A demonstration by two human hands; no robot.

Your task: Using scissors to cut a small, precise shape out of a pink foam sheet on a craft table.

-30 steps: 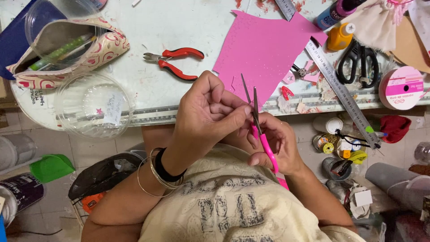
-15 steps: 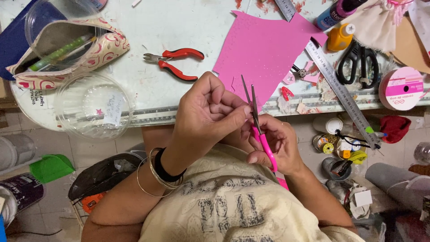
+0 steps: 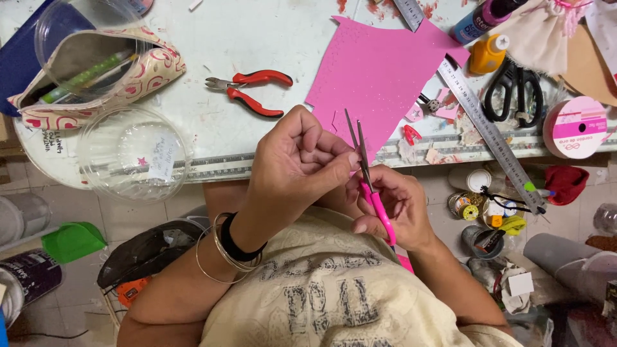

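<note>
Gripping the pink-handled scissors (image 3: 371,193) in your right hand (image 3: 392,209), you have the fingers curled closed through and around the handles, the two slim blades standing a little apart with their tips pointing away from you toward the table edge; your left hand (image 3: 299,164) is pinched shut at the fingertips right against the blades, apparently on a tiny pink scrap, though the piece itself is too small and too hidden to confirm. Both hands work in front of your chest, just short of the white worktable (image 3: 257,38), on which lie the pink foam sheet (image 3: 379,71) directly beyond the blade tips, the red-handled pliers (image 3: 250,93) to its left, a steel ruler (image 3: 491,135) running diagonally at the right, black scissors (image 3: 514,90), a pink ribbon spool (image 3: 574,127) and an open patterned pencil case (image 3: 96,77); a clear plastic tub (image 3: 135,154) overhangs the near edge. Risk, as a judgement: your left fingertips sit so close to the cutting line that a quick closure could nick them, and so small a piece, held only by a pinch, could slip and drop among the clutter on the floor below
</note>
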